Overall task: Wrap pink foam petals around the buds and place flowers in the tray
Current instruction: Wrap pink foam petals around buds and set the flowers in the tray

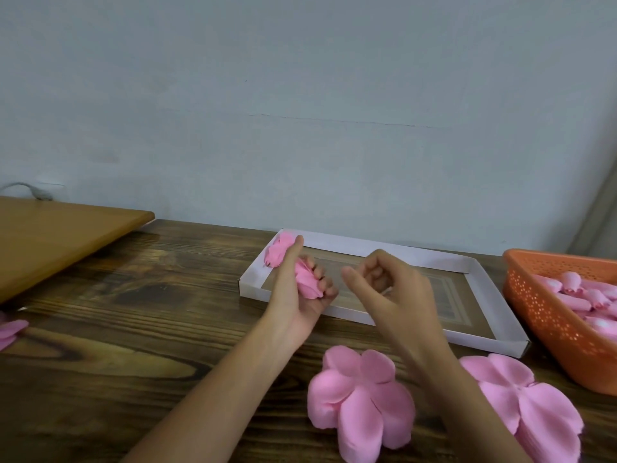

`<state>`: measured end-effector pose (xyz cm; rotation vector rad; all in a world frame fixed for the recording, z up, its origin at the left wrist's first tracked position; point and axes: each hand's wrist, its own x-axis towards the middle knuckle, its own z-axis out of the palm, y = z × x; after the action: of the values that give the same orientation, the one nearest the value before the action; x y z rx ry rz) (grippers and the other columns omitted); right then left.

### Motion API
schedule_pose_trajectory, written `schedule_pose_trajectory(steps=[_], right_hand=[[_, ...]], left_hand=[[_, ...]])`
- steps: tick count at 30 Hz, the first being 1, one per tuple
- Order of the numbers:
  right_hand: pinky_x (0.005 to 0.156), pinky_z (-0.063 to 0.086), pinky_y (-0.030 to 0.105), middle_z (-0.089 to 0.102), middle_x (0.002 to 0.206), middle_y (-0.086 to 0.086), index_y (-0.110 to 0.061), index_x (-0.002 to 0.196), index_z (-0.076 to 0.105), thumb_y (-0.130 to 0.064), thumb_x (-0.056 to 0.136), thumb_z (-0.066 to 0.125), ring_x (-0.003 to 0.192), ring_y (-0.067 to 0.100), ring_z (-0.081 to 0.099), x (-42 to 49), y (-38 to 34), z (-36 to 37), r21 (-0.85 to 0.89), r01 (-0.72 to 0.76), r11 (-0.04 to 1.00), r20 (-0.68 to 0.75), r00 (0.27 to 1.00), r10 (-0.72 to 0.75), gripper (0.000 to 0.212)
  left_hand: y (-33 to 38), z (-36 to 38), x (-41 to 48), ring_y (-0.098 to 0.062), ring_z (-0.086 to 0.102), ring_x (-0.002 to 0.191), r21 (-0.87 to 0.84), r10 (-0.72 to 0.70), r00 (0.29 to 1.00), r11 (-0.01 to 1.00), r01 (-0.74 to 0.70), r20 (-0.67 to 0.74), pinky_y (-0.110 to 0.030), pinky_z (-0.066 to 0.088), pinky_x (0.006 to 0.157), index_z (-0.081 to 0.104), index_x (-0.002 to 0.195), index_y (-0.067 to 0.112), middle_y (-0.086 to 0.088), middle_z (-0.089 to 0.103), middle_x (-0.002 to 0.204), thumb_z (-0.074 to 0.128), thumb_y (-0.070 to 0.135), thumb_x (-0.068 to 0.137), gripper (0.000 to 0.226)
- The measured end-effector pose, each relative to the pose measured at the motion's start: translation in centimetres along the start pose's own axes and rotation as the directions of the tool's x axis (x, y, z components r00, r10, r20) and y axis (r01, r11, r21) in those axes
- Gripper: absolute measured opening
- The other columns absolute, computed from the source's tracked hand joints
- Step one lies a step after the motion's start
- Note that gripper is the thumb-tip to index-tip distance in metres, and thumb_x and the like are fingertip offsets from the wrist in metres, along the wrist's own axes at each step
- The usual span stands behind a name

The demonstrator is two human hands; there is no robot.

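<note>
Nearest you, two fanned stacks of pink foam petals lie on the surface (133, 329): the left stack (360, 402) sits between your forearms and the right stack (531, 406) just outside your right arm. Both are within easy reach, so the next sheet can be lifted without leaning. A few loose pink pieces (10, 330) lie apart at the left edge.

Above them, your left hand (293, 295) is turned palm up, with its fingers closed round a half-wrapped flower (305, 280). The grip likely keeps the foam from springing open. Your right hand (390, 292) hovers just beside it, fingers curled in toward the palm and thumb out. Nothing shows in it; it looks poised to tuck or press a petal.

Both hands hang over the near rim of the white tray (384, 250), so the drop-off will be short. One finished flower (278, 250) rests in the tray's far left corner, which suggests the task is at an early stage. To the right, beside the tray, an orange basket (547, 312) holds the bare buds (574, 285). A wooden board (56, 242) lies far left against the wall.
</note>
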<state>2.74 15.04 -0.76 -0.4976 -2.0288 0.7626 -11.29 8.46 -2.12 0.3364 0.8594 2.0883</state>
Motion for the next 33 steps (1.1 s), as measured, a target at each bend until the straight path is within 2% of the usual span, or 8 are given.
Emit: schedule_pose_trajectory(steps=[2,4,6,9,15,20,25,33], right_hand=[[0.062,0.05,0.03,0.064,0.078,-0.015,-0.035,0.085,0.065,-0.035,0.085,0.083,0.07,0.011,0.062,0.0,0.2,0.1,-0.037,0.091,0.995,0.047,0.995,-0.089,0.018],[0.063,0.046,0.019,0.064,0.085,-0.021,-0.042,0.089,0.065,-0.03,0.081,0.087,0.077,0.009,0.062,-0.2,0.4,0.6,-0.082,0.177,0.981,0.067,0.983,-0.172,0.026],[0.064,0.041,0.011,0.064,0.087,-0.022,-0.038,0.091,0.07,-0.029,0.079,0.088,0.078,0.004,0.061,-0.4,0.4,1.0,-0.132,0.22,0.967,0.05,0.975,-0.215,0.023],[0.064,0.041,0.009,0.064,0.087,-0.018,-0.029,0.092,0.076,-0.027,0.077,0.089,0.076,0.001,0.058,-0.7,0.5,1.5,-0.189,0.223,0.956,-0.005,0.974,-0.228,0.021],[0.064,0.051,0.026,0.069,0.084,-0.013,-0.025,0.095,0.079,-0.026,0.08,0.089,0.074,0.008,0.06,-1.0,0.1,1.7,-0.258,0.211,0.943,-0.072,0.969,-0.236,0.018],[0.07,0.046,0.02,0.072,0.088,-0.016,-0.026,0.098,0.079,-0.027,0.08,0.088,0.083,0.008,0.06,-1.1,0.0,1.7,-0.261,0.213,0.942,-0.093,0.965,-0.244,0.021],[0.072,0.051,0.026,0.073,0.095,-0.018,-0.025,0.102,0.078,-0.018,0.077,0.088,0.096,0.012,0.058,-1.3,0.1,2.1,-0.265,0.308,0.914,-0.032,0.944,-0.328,0.028],[0.076,0.055,0.032,0.074,0.093,-0.019,-0.022,0.09,0.081,-0.002,0.077,0.087,0.102,0.019,0.063,-1.5,-0.3,2.6,-0.24,0.396,0.886,-0.147,0.888,-0.436,0.024]], left_hand=[[0.2,0.1,-0.1,-0.017,0.043,0.047,-0.045,-0.011,1.0,0.999,0.011,0.001,-0.026,0.042,0.047,0.065,0.057,0.017,-0.001,0.048,0.058,0.062,0.054,0.097,0.055],[0.2,0.3,-0.2,-0.021,0.049,0.051,-0.063,-0.021,0.999,0.998,0.023,0.025,-0.027,0.044,0.049,0.068,0.059,0.015,-0.005,0.054,0.061,0.055,0.06,0.099,0.061],[0.0,0.5,-0.4,-0.024,0.052,0.056,-0.04,-0.027,0.997,0.999,0.03,0.066,-0.03,0.045,0.053,0.061,0.063,0.013,-0.008,0.055,0.064,0.049,0.063,0.099,0.063],[-0.4,0.8,-0.7,-0.026,0.055,0.057,0.034,-0.045,0.993,0.999,0.042,0.112,-0.032,0.047,0.057,0.056,0.069,0.011,-0.011,0.054,0.065,0.047,0.064,0.099,0.062],[-1.2,1.3,-1.0,-0.024,0.058,0.057,0.044,-0.061,0.991,0.997,0.056,0.118,-0.028,0.051,0.054,0.054,0.074,0.01,-0.01,0.054,0.065,0.054,0.06,0.098,0.055],[-1.4,1.1,-1.0,-0.023,0.059,0.055,-0.004,0.016,0.995,1.0,-0.016,0.093,-0.028,0.051,0.052,0.06,0.069,0.012,-0.008,0.057,0.067,0.054,0.052,0.101,0.051],[-1.4,0.8,-1.0,-0.019,0.053,0.052,0.026,0.079,0.993,0.996,-0.082,0.09,-0.027,0.047,0.05,0.058,0.072,0.015,-0.005,0.051,0.067,0.061,0.047,0.099,0.042],[-1.2,0.8,-0.9,-0.021,0.065,0.07,-0.002,0.084,0.986,0.996,-0.085,0.145,-0.03,0.056,0.068,0.068,0.071,0.017,-0.002,0.063,0.079,0.062,0.051,0.096,0.043]])
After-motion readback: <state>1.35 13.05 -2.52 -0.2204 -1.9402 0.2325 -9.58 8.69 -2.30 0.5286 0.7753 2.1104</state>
